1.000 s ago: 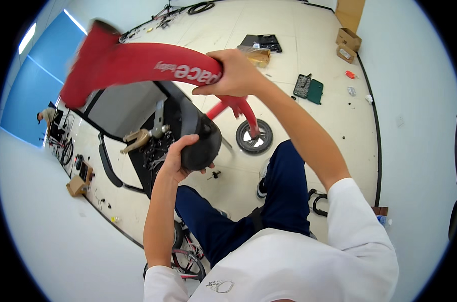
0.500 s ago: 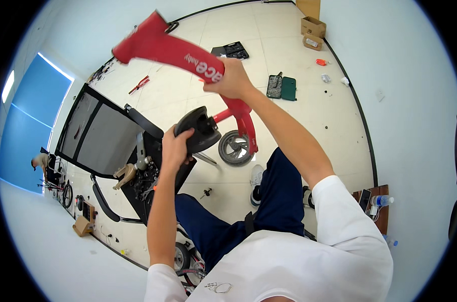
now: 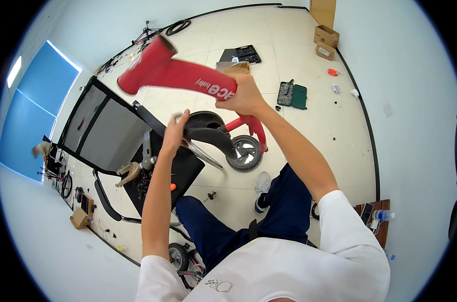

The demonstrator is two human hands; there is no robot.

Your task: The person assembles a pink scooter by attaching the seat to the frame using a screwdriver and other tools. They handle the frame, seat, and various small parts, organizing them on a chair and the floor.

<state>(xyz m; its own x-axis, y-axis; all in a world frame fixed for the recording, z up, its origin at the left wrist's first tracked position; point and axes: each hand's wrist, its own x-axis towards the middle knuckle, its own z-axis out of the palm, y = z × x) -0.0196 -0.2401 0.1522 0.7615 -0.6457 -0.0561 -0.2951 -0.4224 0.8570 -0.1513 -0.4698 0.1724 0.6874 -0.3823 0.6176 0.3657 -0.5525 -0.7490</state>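
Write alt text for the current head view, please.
A person's right hand grips a red bike frame; the left hand holds a black saddle. At left, a chair bears parts; an open green case lies on the floor ahead.

Right grip [image 3: 244,95] near 12 o'clock, curled tight, the right forearm [image 3: 295,142] angling in from 4 o'clock; left grip [image 3: 175,136] near 10 o'clock, fingers partly hidden, the left forearm [image 3: 157,206] from 7.

A green case [image 3: 297,96] lies open on the floor [image 3: 351,146].
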